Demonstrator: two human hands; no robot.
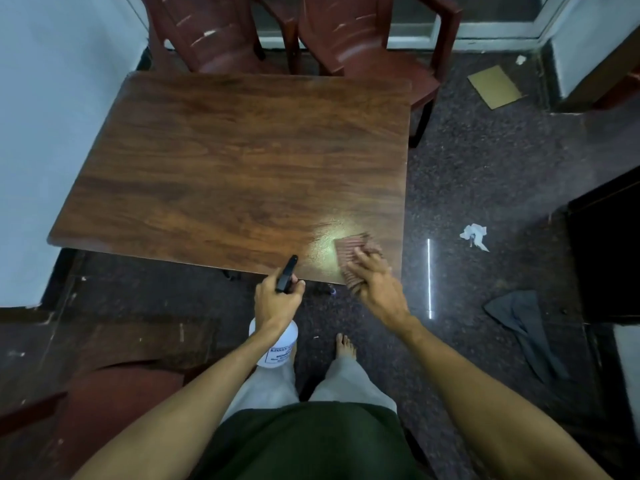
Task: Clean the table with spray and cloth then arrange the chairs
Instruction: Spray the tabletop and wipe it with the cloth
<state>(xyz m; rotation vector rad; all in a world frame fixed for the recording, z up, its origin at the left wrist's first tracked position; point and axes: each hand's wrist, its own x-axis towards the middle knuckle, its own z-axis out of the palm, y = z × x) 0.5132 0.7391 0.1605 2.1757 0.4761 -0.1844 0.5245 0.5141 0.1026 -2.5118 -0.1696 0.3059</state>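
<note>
A dark wooden table (225, 161) fills the middle of the view. My right hand (375, 284) presses a reddish-brown striped cloth (351, 245) flat on the table's near right corner, beside a wet shiny patch (327, 242). My left hand (277, 299) grips the black trigger head of a white spray bottle (277, 348), held just off the table's near edge with the nozzle pointing at the table. Two maroon plastic chairs (214, 32) (367, 39) stand at the far side of the table. Another maroon chair (114, 403) sits at my lower left.
A pale wall runs along the left. On the dark speckled floor to the right lie a crumpled white tissue (474, 235), a cardboard piece (493, 86) and a dark cloth (526, 327). A dark cabinet (606, 258) stands at the right edge.
</note>
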